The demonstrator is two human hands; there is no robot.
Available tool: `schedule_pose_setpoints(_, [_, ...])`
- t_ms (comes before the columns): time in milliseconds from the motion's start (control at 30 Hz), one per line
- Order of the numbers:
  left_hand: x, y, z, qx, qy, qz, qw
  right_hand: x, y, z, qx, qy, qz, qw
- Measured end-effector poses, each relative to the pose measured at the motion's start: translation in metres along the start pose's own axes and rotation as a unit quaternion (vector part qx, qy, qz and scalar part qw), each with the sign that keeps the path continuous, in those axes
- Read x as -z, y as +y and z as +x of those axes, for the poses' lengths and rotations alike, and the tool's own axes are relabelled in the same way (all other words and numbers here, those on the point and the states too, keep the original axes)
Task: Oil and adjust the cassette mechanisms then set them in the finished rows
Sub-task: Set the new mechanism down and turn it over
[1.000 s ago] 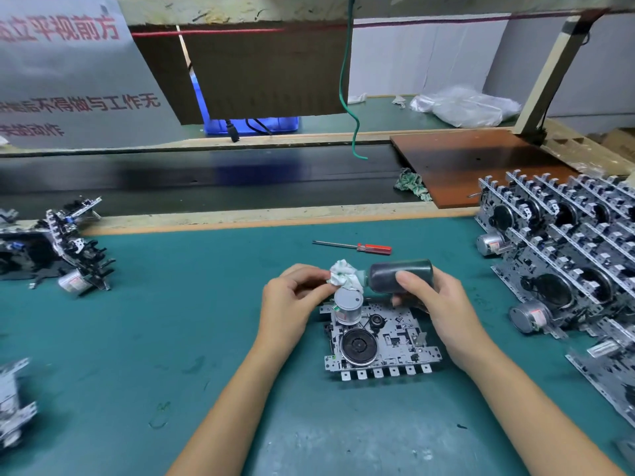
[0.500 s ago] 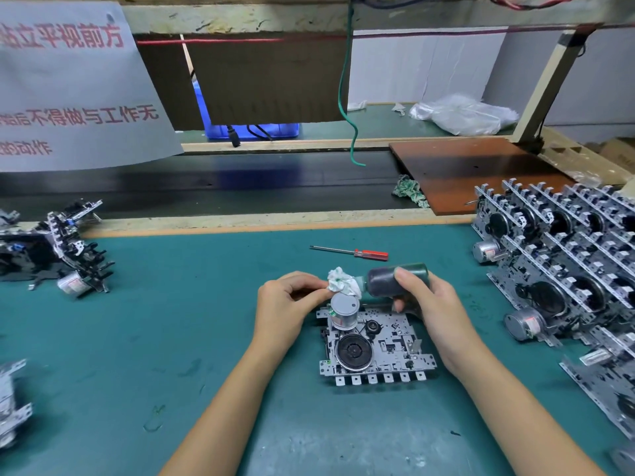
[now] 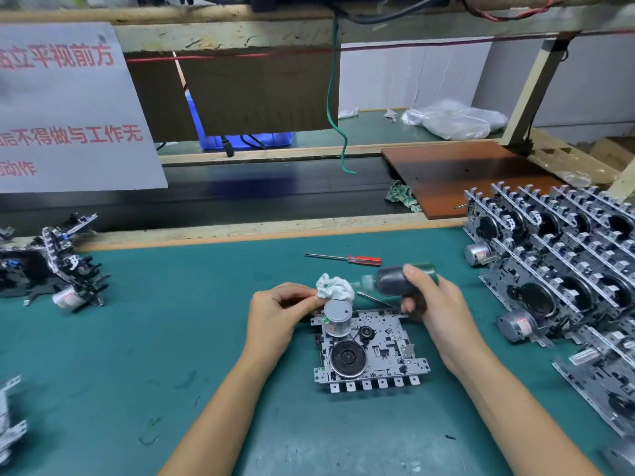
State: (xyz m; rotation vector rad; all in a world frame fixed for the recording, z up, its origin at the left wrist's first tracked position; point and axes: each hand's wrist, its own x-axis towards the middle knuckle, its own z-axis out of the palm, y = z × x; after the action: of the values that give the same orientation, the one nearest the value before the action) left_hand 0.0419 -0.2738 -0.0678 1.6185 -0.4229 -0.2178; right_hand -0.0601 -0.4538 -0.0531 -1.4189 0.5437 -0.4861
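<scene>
My right hand (image 3: 438,305) is gripping the oil bottle (image 3: 395,280) sideways, while my left hand (image 3: 280,312) is pinching a rag (image 3: 335,287) above the cassette mechanism (image 3: 369,352).

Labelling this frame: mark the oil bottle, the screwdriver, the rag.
oil bottle (image 3: 395,281), head view, dark body beside the gripping fingers.
screwdriver (image 3: 364,259), head view, red handle.
rag (image 3: 335,286), head view, white bunched middle.

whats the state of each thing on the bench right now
oil bottle: tipped sideways, gripped by right hand
rag: bunched, pinched by left hand
cassette mechanism: flat on mat, motor up
screwdriver: lying untouched
finished rows: mechanisms stacked leaning
</scene>
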Motion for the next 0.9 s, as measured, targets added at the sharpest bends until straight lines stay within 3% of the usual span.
schedule_pose_setpoints(167, [-0.001,0.002,0.0,-0.008,-0.009,-0.008,1.0,0.005,-0.002,-0.001,0.005,0.005,0.026,1.0])
schedule_pose_setpoints(633, [0.0,0.004,-0.003,-0.034,-0.036,-0.032,0.998,-0.002,-0.002,-0.008,0.066,-0.043,-0.075,0.994])
schedule_pose_setpoints(800, [-0.001,0.003,-0.002,-0.031,-0.028,0.001,0.999,-0.006,-0.002,-0.01,0.05,-0.052,-0.049,0.996])
schedule_pose_setpoints(900, [0.0,0.001,0.0,-0.007,-0.007,-0.042,0.999,-0.007,-0.001,-0.007,0.024,-0.02,-0.022,0.999])
